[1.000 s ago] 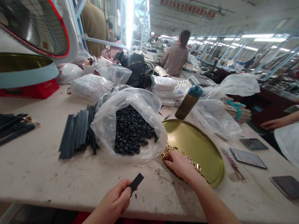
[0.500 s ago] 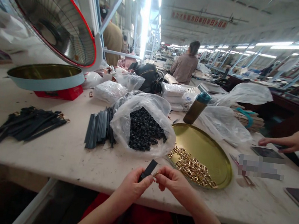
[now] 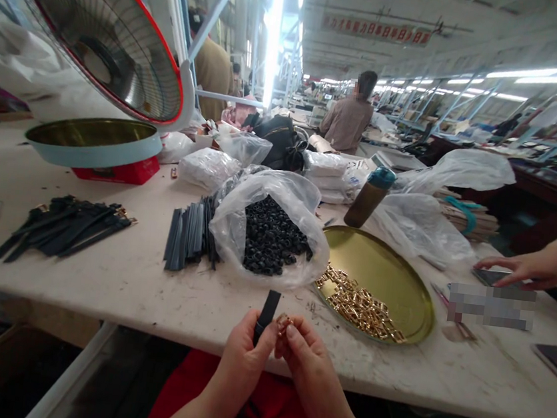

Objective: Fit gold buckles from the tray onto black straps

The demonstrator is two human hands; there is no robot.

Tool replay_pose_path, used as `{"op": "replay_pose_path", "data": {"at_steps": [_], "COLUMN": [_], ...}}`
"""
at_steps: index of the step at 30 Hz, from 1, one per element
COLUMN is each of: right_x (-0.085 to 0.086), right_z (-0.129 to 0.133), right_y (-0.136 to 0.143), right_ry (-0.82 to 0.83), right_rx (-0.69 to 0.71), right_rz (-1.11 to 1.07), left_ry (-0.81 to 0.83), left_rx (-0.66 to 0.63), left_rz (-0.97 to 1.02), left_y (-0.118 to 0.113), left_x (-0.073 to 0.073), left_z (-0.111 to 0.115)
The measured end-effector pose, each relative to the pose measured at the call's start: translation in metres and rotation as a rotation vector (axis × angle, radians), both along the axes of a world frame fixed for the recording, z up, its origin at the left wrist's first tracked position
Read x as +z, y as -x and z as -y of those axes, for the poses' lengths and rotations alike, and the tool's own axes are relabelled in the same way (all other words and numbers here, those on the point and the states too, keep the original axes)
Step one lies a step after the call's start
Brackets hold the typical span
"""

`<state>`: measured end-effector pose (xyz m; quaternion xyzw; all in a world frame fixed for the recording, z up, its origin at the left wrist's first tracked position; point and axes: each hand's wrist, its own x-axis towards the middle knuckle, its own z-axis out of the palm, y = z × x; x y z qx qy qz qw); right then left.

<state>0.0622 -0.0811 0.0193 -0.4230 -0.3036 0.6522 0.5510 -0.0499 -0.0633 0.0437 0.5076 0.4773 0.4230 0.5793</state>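
My left hand point(image 3: 248, 343) is closed around a black strap point(image 3: 267, 310), whose free end sticks up past the fingers. Against it, my right hand point(image 3: 304, 346) pinches a small gold buckle point(image 3: 284, 322) between thumb and fingers; how far the strap runs into the buckle is hidden. Many more gold buckles point(image 3: 365, 311) lie heaped on a round gold tray point(image 3: 402, 270) to the right. A clear plastic bag point(image 3: 226, 230) ahead of my hands holds small black loops point(image 3: 275, 239). Left of the bag stands a bundle of black straps point(image 3: 188, 233).
Straps with gold buckles point(image 3: 65, 228) form a pile at the left. Beyond it, a fan point(image 3: 101, 41) leans over a round tin point(image 3: 98, 155) on a red box. A bottle point(image 3: 369, 198) stands behind the tray. Another person's hand point(image 3: 528, 266) touches a phone point(image 3: 489, 279) at the right.
My right hand has turned and drawn closer to my left, with the buckle now beside the strap. The strap stands more upright. The other person's hand has moved over the phone.
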Motion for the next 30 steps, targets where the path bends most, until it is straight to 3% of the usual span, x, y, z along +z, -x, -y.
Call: {"op": "replay_pose_path", "data": {"at_steps": [7, 13, 18, 21, 24, 27, 30], "right_x": [-0.006, -0.015, -0.019, -0.021, -0.023, -0.024, -0.026], "right_z": [-0.001, -0.010, -0.019, -0.025, -0.028, -0.029, -0.026], "right_y": [0.007, 0.016, 0.004, -0.011, -0.021, -0.024, -0.022], "right_ry": [0.003, 0.070, 0.096, 0.101, 0.082, 0.089, 0.097], "right_rx": [0.031, -0.098, -0.161, -0.186, -0.176, -0.138, -0.091], "right_rz": [-0.235, -0.224, -0.101, 0.125, 0.188, 0.181, 0.205], "left_ry": [-0.002, 0.093, 0.209, 0.103, 0.000, -0.015, -0.040], "left_rx": [0.019, 0.060, -0.090, -0.212, -0.350, -0.463, -0.493], "left_rz": [-0.080, 0.020, 0.027, -0.202, -0.455, -0.519, -0.519], "left_y": [0.001, -0.004, -0.002, 0.008, 0.019, 0.024, 0.023], "left_x": [-0.019, -0.017, -0.021, -0.026, -0.026, -0.024, -0.022], "left_z": [0.001, -0.007, -0.017, -0.021, -0.023, -0.025, -0.026]}}
